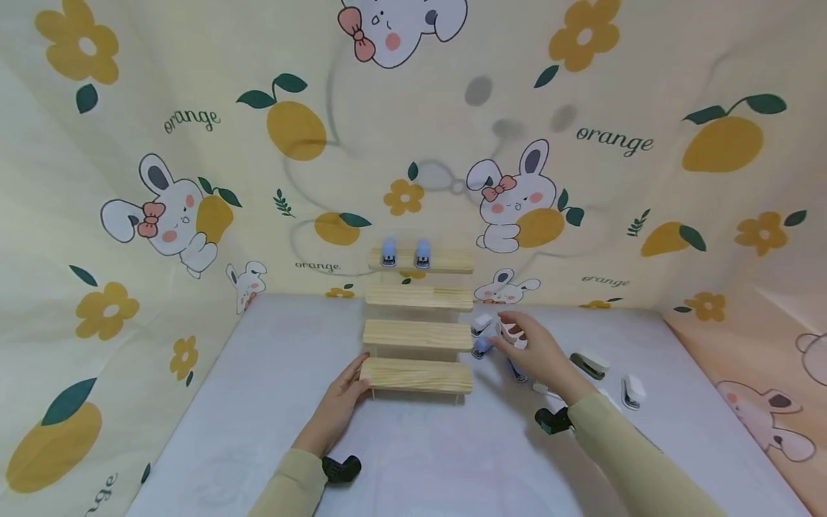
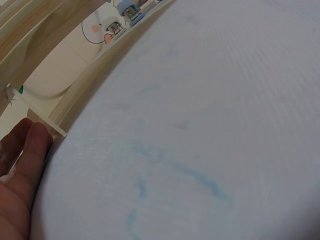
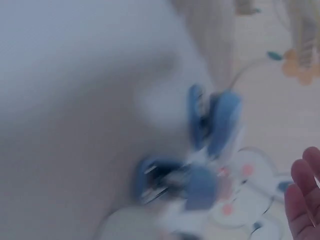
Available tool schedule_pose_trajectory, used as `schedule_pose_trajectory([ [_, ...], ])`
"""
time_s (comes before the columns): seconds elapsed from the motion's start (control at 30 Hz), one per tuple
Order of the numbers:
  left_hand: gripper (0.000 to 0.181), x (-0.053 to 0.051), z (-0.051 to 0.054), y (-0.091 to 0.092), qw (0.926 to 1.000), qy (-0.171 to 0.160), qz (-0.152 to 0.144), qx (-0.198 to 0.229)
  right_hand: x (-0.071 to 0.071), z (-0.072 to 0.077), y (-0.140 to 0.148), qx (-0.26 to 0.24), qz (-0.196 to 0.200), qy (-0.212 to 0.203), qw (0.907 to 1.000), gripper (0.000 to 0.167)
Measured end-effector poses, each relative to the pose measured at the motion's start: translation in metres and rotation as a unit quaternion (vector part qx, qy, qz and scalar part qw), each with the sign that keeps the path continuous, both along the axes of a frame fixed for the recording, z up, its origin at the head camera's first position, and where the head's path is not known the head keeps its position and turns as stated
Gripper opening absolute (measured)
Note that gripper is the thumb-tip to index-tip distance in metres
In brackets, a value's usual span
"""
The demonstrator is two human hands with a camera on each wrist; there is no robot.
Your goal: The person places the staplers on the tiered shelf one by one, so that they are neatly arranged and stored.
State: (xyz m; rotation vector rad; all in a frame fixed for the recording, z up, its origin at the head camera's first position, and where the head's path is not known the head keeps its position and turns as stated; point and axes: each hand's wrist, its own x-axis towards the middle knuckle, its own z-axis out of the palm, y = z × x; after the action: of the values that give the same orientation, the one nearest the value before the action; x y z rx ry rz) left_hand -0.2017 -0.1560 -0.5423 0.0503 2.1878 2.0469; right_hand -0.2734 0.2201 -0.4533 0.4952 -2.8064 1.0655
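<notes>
A stepped wooden shelf (image 1: 416, 375) with several tiers stands on the table. My left hand (image 1: 332, 413) touches the left end of its lowest tier; in the left wrist view the fingers (image 2: 35, 142) lie by a thin pale leg (image 2: 40, 112). My right hand (image 1: 539, 355) is right of the shelf, over small staplers, thumb and fingers parted around a white one (image 1: 510, 332); contact is unclear. A blue stapler (image 1: 481, 347) lies beside it. The right wrist view is blurred, with extended fingers (image 3: 302, 195) right of two blue staplers (image 3: 202, 187), (image 3: 225, 120).
Two blue staplers (image 1: 388, 253), (image 1: 423, 254) stand on the top tier. Right of my right hand lie a dark green and white stapler (image 1: 589, 365) and a white one (image 1: 633, 392). A patterned cloth (image 1: 413, 143) hangs behind the table (image 1: 413, 459).
</notes>
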Motion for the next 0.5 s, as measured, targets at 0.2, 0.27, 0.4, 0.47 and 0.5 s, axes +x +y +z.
schedule_pose_trajectory([
  [0.2,0.050,0.000,0.000,-0.001,1.0000,0.000,-0.003,0.004,0.006,-0.017,0.018,0.047,-0.027,-0.062,0.9966,0.071],
  [0.27,0.050,0.001,0.001,-0.001,1.0000,-0.001,-0.002,0.003,0.006,-0.022,0.022,0.059,-0.031,-0.075,0.9950,0.073],
  [0.4,0.050,0.001,0.002,0.000,1.0000,0.000,-0.004,0.004,0.006,-0.031,0.027,0.074,-0.028,-0.086,0.9931,0.072],
  [0.47,0.051,0.001,0.002,0.000,0.9999,0.002,-0.006,0.008,0.005,-0.035,0.029,0.075,-0.029,-0.092,0.9925,0.072],
  [0.5,0.051,0.002,0.002,0.000,0.9999,0.003,-0.007,0.010,0.005,-0.037,0.030,0.076,-0.027,-0.095,0.9922,0.073],
])
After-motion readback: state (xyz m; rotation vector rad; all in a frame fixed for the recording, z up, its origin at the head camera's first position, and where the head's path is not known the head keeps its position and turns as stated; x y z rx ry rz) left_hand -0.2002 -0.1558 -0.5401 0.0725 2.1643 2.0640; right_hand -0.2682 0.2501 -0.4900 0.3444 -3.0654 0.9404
